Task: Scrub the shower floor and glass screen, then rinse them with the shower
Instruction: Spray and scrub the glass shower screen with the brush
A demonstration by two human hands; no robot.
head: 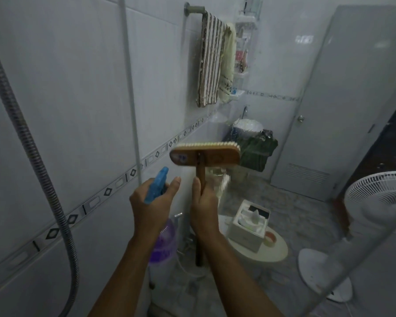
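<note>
One brush stands upright mid-frame, its wooden head above the right hand and its bristles turned away toward the glass screen. That hand's fingers wrap the handle and hide its middle, and the end pokes out below the wrist. Just left, the left hand grips a spray bottle, its purple body partly behind the wrist. Whether the bristles touch the glass cannot be told. Towels blur behind the wet glass. A hose hangs far left.
</note>
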